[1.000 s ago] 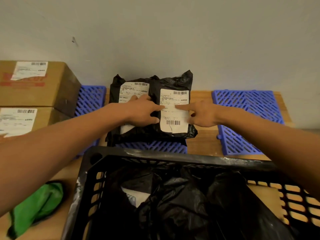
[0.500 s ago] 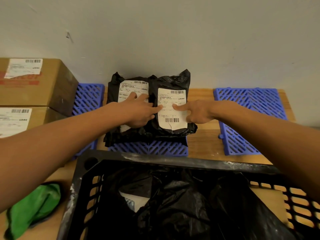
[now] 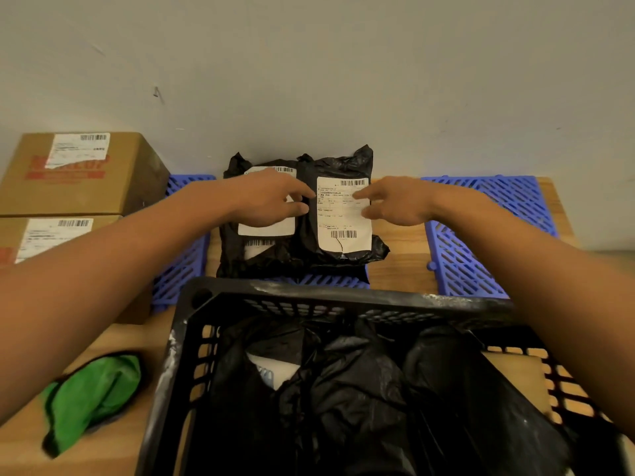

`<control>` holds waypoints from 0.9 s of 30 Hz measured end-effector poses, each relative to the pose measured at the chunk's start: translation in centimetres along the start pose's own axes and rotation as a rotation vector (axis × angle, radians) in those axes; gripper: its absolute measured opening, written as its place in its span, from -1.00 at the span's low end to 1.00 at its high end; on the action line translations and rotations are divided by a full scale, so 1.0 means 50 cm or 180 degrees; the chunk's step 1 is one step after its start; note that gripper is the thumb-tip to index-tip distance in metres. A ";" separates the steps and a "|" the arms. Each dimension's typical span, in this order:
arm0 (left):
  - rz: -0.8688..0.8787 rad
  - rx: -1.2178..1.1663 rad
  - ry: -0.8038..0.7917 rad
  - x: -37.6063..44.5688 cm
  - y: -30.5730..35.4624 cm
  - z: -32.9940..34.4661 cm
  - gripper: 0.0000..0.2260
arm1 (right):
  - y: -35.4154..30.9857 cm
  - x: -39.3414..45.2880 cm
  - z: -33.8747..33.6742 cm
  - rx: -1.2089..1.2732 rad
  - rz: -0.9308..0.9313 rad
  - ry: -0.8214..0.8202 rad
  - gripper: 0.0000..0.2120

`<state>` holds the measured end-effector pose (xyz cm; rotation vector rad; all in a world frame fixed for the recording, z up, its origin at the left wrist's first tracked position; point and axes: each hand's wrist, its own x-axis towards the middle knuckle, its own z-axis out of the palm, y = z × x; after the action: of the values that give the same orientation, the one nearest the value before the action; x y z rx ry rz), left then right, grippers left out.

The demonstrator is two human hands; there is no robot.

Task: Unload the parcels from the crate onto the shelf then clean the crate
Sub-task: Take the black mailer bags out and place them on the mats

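Both hands hover over two black labelled parcels (image 3: 338, 214) lying side by side. The left grip (image 3: 271, 201) and right grip (image 3: 395, 202) stand loosely open, holding nothing. Nearer than the grips sits the black crate (image 3: 343, 297) with more bagged parcels (image 3: 360, 389).

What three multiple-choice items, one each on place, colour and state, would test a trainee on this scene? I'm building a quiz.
1. The green cloth lies:
A. left of the crate
B. inside it
C. on a box

2. The slatted mats are:
A. red
B. blue
C. white

3. The crate is:
A. empty
B. overturned
C. holding black parcels

Answers: 1 A, the cloth sits on the wood beside the crate's left wall; 2 B, both mats show blue; 3 C, black bags fill its inside.
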<state>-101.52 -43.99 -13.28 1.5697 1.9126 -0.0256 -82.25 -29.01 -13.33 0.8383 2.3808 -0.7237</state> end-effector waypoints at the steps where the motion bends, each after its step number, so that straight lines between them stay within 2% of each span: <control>1: 0.0011 -0.0125 0.0065 -0.018 0.012 -0.007 -0.61 | -0.006 -0.023 -0.005 0.0106 -0.0059 0.0121 -0.51; 7: 0.0213 -0.0537 0.0704 -0.138 0.111 -0.024 -0.66 | -0.029 -0.207 -0.003 0.1090 -0.0460 0.0788 -0.58; 12: 0.0405 -0.1000 0.1458 -0.244 0.206 -0.006 -0.71 | -0.033 -0.366 0.047 0.1260 -0.0779 0.1158 -0.58; 19: 0.0966 -0.0832 0.2439 -0.379 0.340 0.156 -0.78 | 0.006 -0.523 0.153 0.1442 -0.1033 0.1349 -0.60; 21: 0.0881 -0.0907 0.2375 -0.400 0.363 0.224 -0.79 | 0.031 -0.542 0.197 0.1425 -0.0973 0.1239 -0.59; 23: 0.0633 -0.1065 0.2074 -0.411 0.374 0.287 -0.78 | 0.062 -0.549 0.242 0.1137 -0.0758 0.1033 -0.55; 27: 0.0251 -0.0908 0.1032 -0.411 0.389 0.383 -0.67 | 0.113 -0.536 0.332 0.0046 -0.0136 0.0420 -0.32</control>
<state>-74.03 -64.19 -10.89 1.5196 1.9860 0.5422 -55.52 -46.49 -10.77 0.8678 2.5202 -0.7235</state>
